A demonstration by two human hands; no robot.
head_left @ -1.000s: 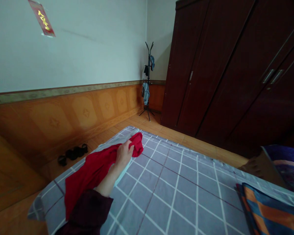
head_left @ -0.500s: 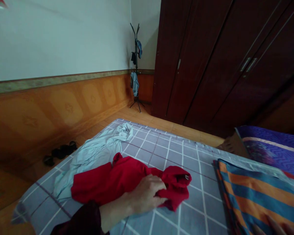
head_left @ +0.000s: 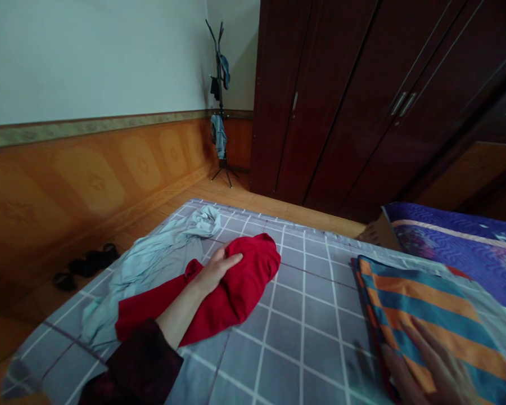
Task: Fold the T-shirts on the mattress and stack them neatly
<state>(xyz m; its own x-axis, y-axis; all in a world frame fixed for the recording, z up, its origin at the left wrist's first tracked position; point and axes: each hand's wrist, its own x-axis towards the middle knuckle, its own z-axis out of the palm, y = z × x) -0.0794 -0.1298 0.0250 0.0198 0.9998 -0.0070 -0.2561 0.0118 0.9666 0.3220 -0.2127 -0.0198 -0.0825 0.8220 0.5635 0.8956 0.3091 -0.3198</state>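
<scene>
A red garment [head_left: 253, 275] lies bunched on the grey checked bedsheet [head_left: 312, 298]. My left hand [head_left: 217, 269] reaches across it, thumb and fingers closed over a fold of its cloth. Behind it, along the bed's left side, is a crumpled pale blue cloth [head_left: 164, 242]. At the lower right, my right hand [head_left: 434, 365] rests with fingers spread on a folded cloth with orange and blue stripes [head_left: 421, 289]. Part of that hand is cut off by the frame's bottom edge.
A dark red wardrobe [head_left: 320, 107] stands beyond the foot of the bed. In the corner is a black coat stand [head_left: 220, 95] with items hung on it. Purple bedding [head_left: 455, 236] lies at the right, and dark footwear [head_left: 88, 264] is on the floor at left.
My left hand has moved left and farther from me, bringing the red garment's right end over onto the rest of it. More of my right hand shows on the striped cloth.
</scene>
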